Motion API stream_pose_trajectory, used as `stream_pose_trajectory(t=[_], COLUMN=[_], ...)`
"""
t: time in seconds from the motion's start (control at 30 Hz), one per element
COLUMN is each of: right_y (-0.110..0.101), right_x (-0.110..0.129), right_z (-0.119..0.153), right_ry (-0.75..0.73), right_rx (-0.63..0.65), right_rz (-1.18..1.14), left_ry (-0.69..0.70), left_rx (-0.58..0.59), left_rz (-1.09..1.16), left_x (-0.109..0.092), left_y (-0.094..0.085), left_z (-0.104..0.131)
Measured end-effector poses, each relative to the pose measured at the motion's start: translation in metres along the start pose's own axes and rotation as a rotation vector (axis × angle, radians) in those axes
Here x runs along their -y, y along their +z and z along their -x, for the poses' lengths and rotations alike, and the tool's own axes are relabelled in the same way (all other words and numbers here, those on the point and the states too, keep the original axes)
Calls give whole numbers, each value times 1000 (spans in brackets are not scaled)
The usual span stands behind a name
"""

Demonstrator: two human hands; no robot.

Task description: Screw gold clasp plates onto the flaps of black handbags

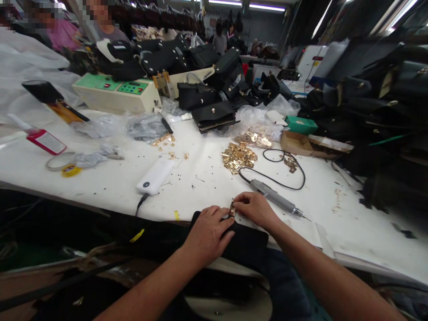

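Observation:
A black handbag [247, 238] rests against the table's near edge, its pale inside showing below the flap. My left hand [209, 232] grips the flap at its edge, fingers curled and close to the metal piece. A small gold metal bag fitting [232, 211] sits at the flap's edge, between my two hands. The thumb and fingers of my right hand [251, 207] pinch this fitting from the right. Just right of that hand lies a grey electric screwdriver [276, 196] with its cord looped behind. A pile of gold fittings [238, 157] is beyond my hands.
A white power bank [155, 176] with a cable lies to the left. Small gold parts [163, 141], a red bottle [47, 140] and a cream machine [117, 92] are farther back. Black bags [214, 115], a green box [301, 125] and a cardboard box [297, 142] stand behind. People are in the background.

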State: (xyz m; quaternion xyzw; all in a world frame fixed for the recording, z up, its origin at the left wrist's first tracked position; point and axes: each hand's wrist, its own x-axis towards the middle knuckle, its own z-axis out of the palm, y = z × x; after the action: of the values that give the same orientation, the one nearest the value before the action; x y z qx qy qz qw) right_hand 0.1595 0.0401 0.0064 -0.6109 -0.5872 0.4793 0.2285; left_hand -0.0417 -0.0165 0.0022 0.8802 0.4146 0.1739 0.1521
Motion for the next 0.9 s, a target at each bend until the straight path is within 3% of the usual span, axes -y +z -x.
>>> stream_pose_trajectory(t=[0.37, 0.9], right_y=[2, -3], right_x=[2, -10], right_z=[-1, -2], right_ry=[-65, -60], right_rx=[-49, -43], right_rz=[239, 217], left_ry=[16, -4], left_rx=[25, 73], left_rz=[-51, -24], left_x=[-3, -3], left_y=[-2, -6], left_z=[-1, -6])
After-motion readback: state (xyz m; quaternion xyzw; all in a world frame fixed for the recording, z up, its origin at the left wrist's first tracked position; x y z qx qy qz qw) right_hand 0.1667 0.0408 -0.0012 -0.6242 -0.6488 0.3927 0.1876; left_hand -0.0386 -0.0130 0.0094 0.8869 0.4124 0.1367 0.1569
